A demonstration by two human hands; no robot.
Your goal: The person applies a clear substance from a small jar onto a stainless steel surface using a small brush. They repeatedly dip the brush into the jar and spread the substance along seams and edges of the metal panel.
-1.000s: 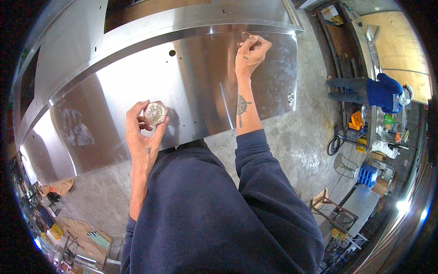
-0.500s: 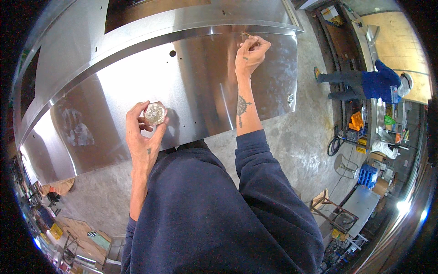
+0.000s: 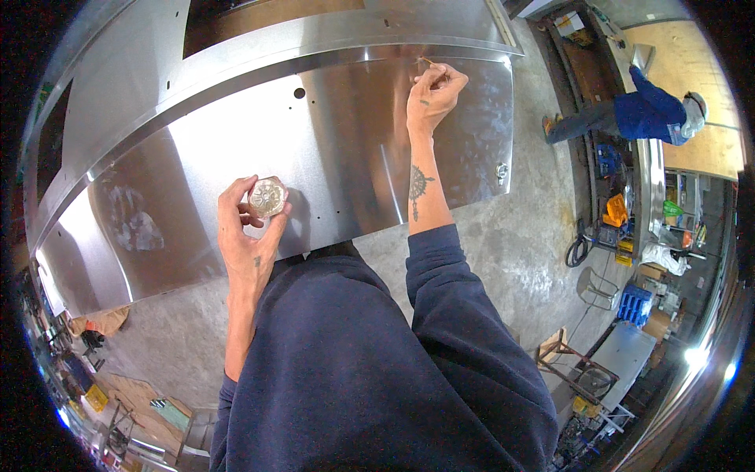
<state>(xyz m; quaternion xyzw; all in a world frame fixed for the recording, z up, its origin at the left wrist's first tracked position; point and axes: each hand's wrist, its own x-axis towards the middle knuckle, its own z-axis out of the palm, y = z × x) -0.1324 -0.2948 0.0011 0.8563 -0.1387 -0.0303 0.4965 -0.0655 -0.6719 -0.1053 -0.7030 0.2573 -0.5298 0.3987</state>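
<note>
My left hand [image 3: 250, 228] is closed around a small round container [image 3: 267, 196], pale and shiny on top, held above the near side of a bare metal sheet [image 3: 338, 141]. What is inside the container cannot be made out. Close to the sheet's far edge, my right hand [image 3: 436, 93] pinches a thin stick-like tool [image 3: 427, 60]. The tool's tip points at the bend along that edge, and whether it touches the metal is too small to tell. Most of the tool is hidden by my fingers.
Beyond the sheet rises a metal frame [image 3: 236, 75] with cut-out openings. A small latch-like fitting [image 3: 501, 171] sits near the sheet's right end. Across the concrete floor [image 3: 480, 259], a person in blue [image 3: 649, 112] bends at a bench. A tilted stand [image 3: 578, 366] is at lower right.
Both of my hands stay nearly in place, with only a very slight shift of the right. The person at the bench has changed posture, moving an arm and leg.
</note>
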